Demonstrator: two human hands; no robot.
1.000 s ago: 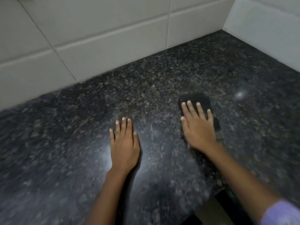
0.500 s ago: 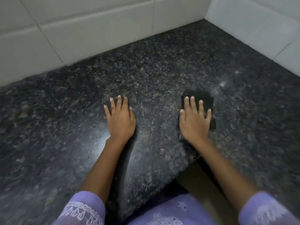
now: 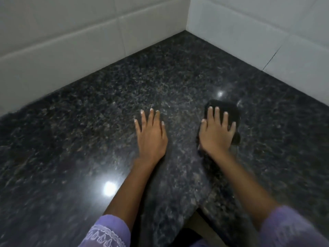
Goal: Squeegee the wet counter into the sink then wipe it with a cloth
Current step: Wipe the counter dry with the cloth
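A dark speckled granite counter (image 3: 178,77) fills the view and meets white tiled walls at a far corner. My right hand (image 3: 216,133) presses flat, fingers straight, on a dark folded cloth (image 3: 228,110) lying on the counter to the right of centre. Most of the cloth is hidden under the palm. My left hand (image 3: 151,136) rests flat on the bare counter beside it, fingers spread, holding nothing. No squeegee and no sink are in view.
White tiled walls (image 3: 71,50) run along the back and the right side (image 3: 267,41), meeting at the corner. The counter's front edge forms an inner corner (image 3: 197,207) just below my arms. Light glints off the stone (image 3: 109,188).
The view has shifted so the wall corner now shows. My right hand has moved the cloth a little across the counter. My left hand stays flat on the stone.
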